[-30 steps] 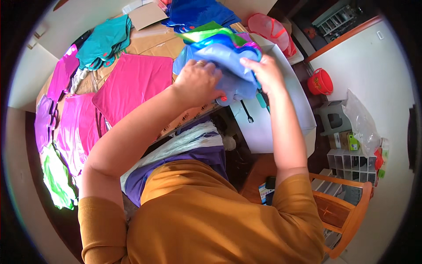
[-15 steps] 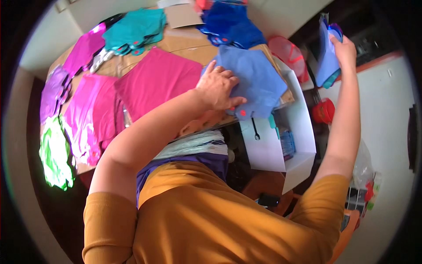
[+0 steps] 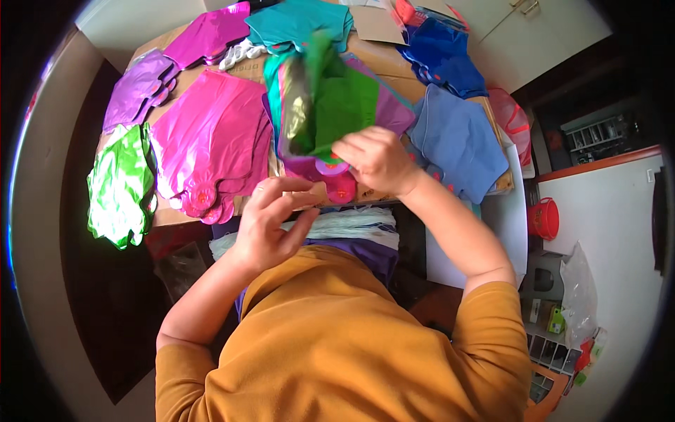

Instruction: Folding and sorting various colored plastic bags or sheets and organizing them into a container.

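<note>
Foil balloons (image 3: pixel 320 116), flat and uninflated, are held as a fanned bunch above the desk (image 3: pixel 394 60); the right hand (image 3: pixel 376 160) pinches the bunch near its round pink necks, its grip closed on green, silvery, teal and purple sheets; the left hand (image 3: pixel 271 224) hovers just below and nearer the body, fingers curled loosely with thumb and forefinger close together, and whether it holds anything cannot be told from this view. Judging by the pose, the step in hand looks like sorting the mixed bunch by colour; the next move would seem to call for peeling a single sheet free with the left fingertips without letting the slick foil slide out of the right grip. The bunch looks thin, glossy and crinkled, its top edges blurred. Around it on the desk lie separate stacks: a magenta pile (image 3: pixel 211 137) just to the left, a bright green pile (image 3: pixel 119 186) at the left edge, a lilac pile (image 3: pixel 140 88), a teal pile (image 3: pixel 302 21) at the far side, and pale blue sheets (image 3: pixel 457 141) to the right.
</note>
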Tool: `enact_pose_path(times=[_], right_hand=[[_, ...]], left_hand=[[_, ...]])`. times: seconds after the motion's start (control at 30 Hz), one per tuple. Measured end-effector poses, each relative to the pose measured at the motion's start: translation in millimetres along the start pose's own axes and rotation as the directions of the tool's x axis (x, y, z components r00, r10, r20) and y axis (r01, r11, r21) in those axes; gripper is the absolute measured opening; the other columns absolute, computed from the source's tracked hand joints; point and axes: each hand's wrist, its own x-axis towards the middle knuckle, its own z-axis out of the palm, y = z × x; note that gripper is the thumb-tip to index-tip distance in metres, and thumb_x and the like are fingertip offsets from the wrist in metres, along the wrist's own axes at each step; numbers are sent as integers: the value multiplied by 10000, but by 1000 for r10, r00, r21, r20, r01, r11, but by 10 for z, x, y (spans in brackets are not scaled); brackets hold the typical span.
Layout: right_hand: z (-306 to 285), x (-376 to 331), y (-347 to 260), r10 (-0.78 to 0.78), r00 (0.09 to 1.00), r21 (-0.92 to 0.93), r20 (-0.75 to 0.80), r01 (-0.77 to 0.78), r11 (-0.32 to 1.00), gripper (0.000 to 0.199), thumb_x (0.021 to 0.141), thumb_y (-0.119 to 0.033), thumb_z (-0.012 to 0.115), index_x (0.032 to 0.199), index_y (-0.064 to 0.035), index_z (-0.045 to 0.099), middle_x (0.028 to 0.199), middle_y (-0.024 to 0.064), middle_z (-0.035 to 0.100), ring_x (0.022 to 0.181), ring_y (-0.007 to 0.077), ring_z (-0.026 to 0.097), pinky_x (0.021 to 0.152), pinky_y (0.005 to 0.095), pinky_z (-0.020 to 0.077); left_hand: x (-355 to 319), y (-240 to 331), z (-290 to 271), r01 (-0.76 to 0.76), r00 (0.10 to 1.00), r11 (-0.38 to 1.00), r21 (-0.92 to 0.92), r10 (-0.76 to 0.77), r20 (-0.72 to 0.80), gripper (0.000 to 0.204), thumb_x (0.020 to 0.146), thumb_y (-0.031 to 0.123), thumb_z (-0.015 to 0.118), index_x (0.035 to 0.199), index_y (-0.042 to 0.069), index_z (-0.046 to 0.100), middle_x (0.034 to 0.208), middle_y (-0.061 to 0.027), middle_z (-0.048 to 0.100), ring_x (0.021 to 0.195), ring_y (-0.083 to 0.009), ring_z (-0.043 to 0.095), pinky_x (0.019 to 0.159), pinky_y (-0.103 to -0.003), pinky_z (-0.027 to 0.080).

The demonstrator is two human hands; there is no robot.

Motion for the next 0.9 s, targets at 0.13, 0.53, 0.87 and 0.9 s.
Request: enact_pose_path(times=[0.13, 0.53, 0.87, 0.9], right_hand=[[88, -146, -108, 39, 994, 10, -98, -39, 999, 278, 634, -19, 647, 907, -70, 654, 888, 58, 682, 800, 243, 668, 723, 354, 533], [121, -412, -368, 339, 918, 130, -205, -318, 939, 608, 673, -585, 747, 948, -45, 694, 937, 101, 677, 906, 272, 629, 848, 397, 481], [-1399, -2795, -180, 966, 108, 375, -236, -907, 193, 176, 929, -182, 653, 959, -24, 724, 857, 37, 718, 786, 102, 636, 744, 276, 510], [-1598, -3243, -92, 986, 40, 261, -163, -962, 82, 189, 920, -183, 662, 975, -11, 719, 866, 47, 719, 798, 111, 640, 753, 271, 505]], left_hand=[[-20, -129, -88, 32, 998, 996, 89, -26, -63, 243, 747, 8, 739, 977, 54, 678, 1044, -137, 640, 945, -310, 618, 820, -391, 501], [351, -531, 137, 24, 973, 973, 229, -75, 218, 125, 866, 82, 644, 953, -6, 656, 982, -147, 638, 933, -318, 607, 845, -417, 461], [289, -403, -45, 2, 1000, 984, 181, -6, 23, 134, 918, 34, 586, 966, -79, 640, 1023, -164, 630, 942, -284, 595, 869, -397, 466], [273, -239, -47, 18, 1000, 996, 90, -19, 3, 149, 928, 38, 564, 964, -89, 634, 1024, -170, 622, 930, -294, 588, 858, -408, 466]])
